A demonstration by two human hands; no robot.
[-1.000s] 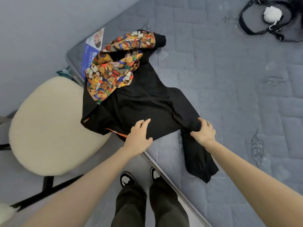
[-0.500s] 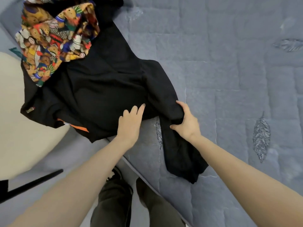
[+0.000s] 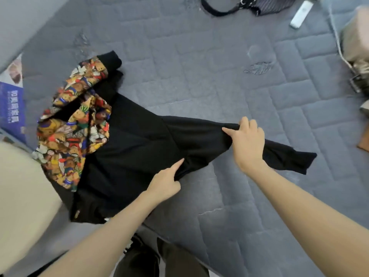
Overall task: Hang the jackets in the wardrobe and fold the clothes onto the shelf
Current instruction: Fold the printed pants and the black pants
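Note:
A black jacket with a colourful bear-print lining lies spread on the grey quilted mattress. Its left part hangs over the mattress edge toward a cream chair. My left hand pinches the black fabric near the armpit, with the forefinger pointing out. My right hand grips the black sleeve, which is stretched out to the right across the mattress.
A cream padded chair stands at the left, close to the mattress edge. A black bag and a white remote lie at the far side. A beige bundle sits at the right edge. My feet stand below.
The sleeve hung down toward me before; my right hand has pulled it out sideways to the right. My left hand went from resting flat on the jacket to pinching the fabric.

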